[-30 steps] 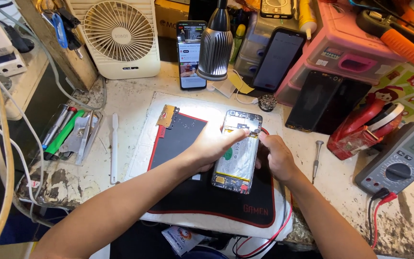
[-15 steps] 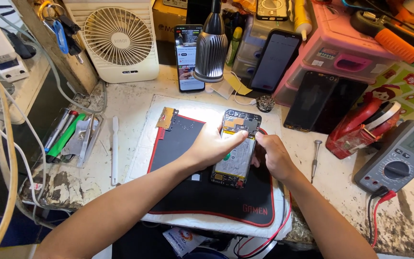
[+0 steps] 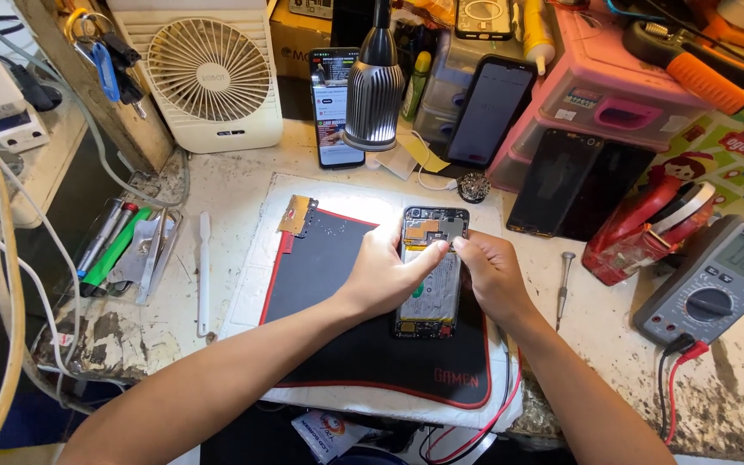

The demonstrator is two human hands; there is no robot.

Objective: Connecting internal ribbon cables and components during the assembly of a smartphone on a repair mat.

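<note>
An opened phone (image 3: 430,274) with its back off lies upright on a black mat with a red edge (image 3: 337,284), in the lit middle of the surface (image 3: 217,185). The left hand (image 3: 387,274) rests on the phone's left edge, fingers curled onto it, while the right hand (image 3: 490,274) pinches narrowly at a small part near the phone's top right. A small circuit board (image 3: 295,214) sits at the mat's upper left corner, a screwdriver (image 3: 565,284) lies just right of the right hand, and a grey multimeter (image 3: 718,280) stands well apart to the right.
</note>
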